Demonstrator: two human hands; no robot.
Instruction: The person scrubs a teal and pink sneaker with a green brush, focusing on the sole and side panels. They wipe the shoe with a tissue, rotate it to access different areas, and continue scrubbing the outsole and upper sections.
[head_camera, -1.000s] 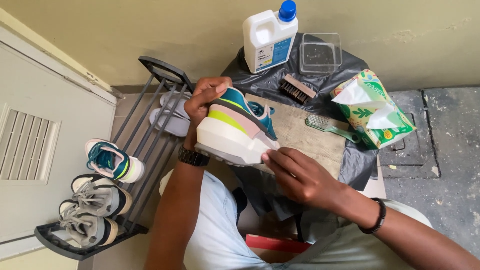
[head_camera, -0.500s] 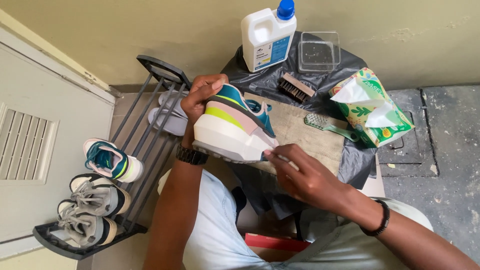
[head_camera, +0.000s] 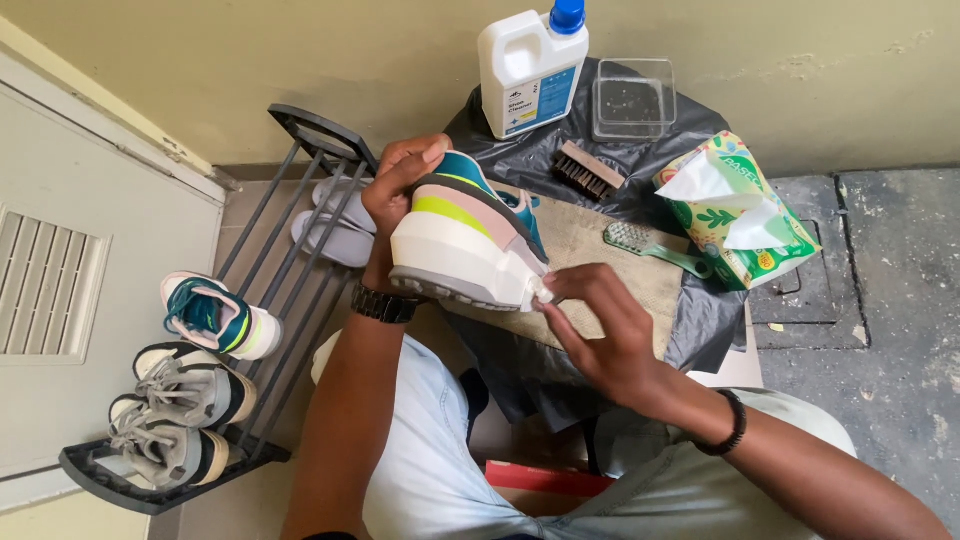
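Compared with one second ago, the right hand (head_camera: 605, 330) is sitting a little higher at the heel of the sneaker (head_camera: 465, 240), and the sneaker is staying almost in the same place in the middle of the frame. The left hand (head_camera: 400, 180) is holding the sneaker from its upper left side, with the grip wrapped around the teal upper and the thumb lying on top. The sneaker is tilted on its side, so its thick white sole is facing the camera. The right hand is pinching something small and white against the heel of the sole; I cannot tell what this small thing is. Under the sneaker a beige cloth (head_camera: 600, 270) is lying on a black plastic sheet (head_camera: 700, 320). At the top of the frame a white bottle with a blue cap (head_camera: 530, 65) is standing beside a clear plastic box (head_camera: 632, 98), and a wooden brush (head_camera: 588, 170) is lying just below them. A green brush (head_camera: 655, 245) is lying near a green tissue pack (head_camera: 740, 215) on the right. On the left a dark shoe rack (head_camera: 270, 300) is carrying more sneakers (head_camera: 215, 318).
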